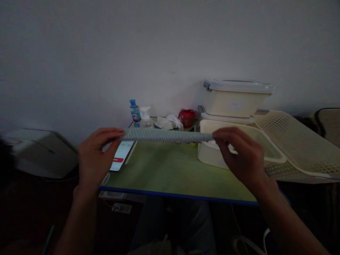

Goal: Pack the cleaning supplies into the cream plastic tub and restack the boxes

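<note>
Plain grey-white wall point(170, 42) is filling the background. Below it, a green tabletop with a blue edge point(164, 170) is standing in front of the wearer. A cream perforated plastic basket point(300, 138) is leaning at the right side; a white boxy unit point(42, 152) is sitting off left, too dark to identify. An open cream plastic bin point(209, 156) is resting on the table's right, with a lidded cream plastic box point(235, 102) stacking up behind it.

Main item: pale grey-green textured fabric strip point(164, 135). It is hanging in mid-air over the table, roughly level, spanning hand to hand. We're seeing it near edge-on, so can't tell how many layers.

Left hand point(97, 156) is pinching the left end, thumb and fingers closing on it. Right hand point(243, 152) is pinching the right end likewise, overlapping the bin in view.

Step, my read: holding the piece out straight by both ends. Next move is calling for even grip and tension.

Smaller stuff: lit phone point(118, 156) is lying below the left end; red lattice-sided container point(187, 118), clear pump bottle point(145, 118) and blue-capped bottle point(135, 115) are standing at the back.
</note>
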Action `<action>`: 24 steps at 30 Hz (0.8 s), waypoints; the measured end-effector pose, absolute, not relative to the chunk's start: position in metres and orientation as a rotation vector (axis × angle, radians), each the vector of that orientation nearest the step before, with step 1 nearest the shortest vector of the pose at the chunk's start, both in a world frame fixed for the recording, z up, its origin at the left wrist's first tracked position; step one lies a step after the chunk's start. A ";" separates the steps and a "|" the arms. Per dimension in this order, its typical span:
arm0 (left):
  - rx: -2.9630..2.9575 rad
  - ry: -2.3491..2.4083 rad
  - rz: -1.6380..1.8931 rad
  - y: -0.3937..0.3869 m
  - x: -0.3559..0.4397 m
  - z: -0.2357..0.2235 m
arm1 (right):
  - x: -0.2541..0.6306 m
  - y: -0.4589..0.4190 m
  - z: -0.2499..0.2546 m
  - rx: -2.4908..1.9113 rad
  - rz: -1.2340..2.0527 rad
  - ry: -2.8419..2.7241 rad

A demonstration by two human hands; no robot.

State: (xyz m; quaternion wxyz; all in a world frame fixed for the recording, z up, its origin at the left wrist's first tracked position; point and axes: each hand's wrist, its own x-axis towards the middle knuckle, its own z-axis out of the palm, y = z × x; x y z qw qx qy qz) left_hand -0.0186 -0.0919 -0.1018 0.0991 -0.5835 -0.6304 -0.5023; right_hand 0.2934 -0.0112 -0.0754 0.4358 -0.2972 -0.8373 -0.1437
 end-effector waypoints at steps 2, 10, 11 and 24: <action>-1.893 -1.985 -1.442 -0.105 -0.022 -0.134 | 0.305 -0.027 -0.110 -0.677 -0.258 -2.247; -2.326 -2.428 -1.345 -0.143 -0.025 -0.214 | 0.323 -0.070 -0.188 -0.779 0.335 -2.437; -2.329 -2.467 -1.329 -0.148 -0.025 -0.212 | 0.323 -0.073 -0.186 -0.781 0.411 -2.406; -2.178 -2.449 -1.163 -0.086 -0.014 -0.167 | 0.273 -0.035 -0.155 -1.167 0.365 -2.190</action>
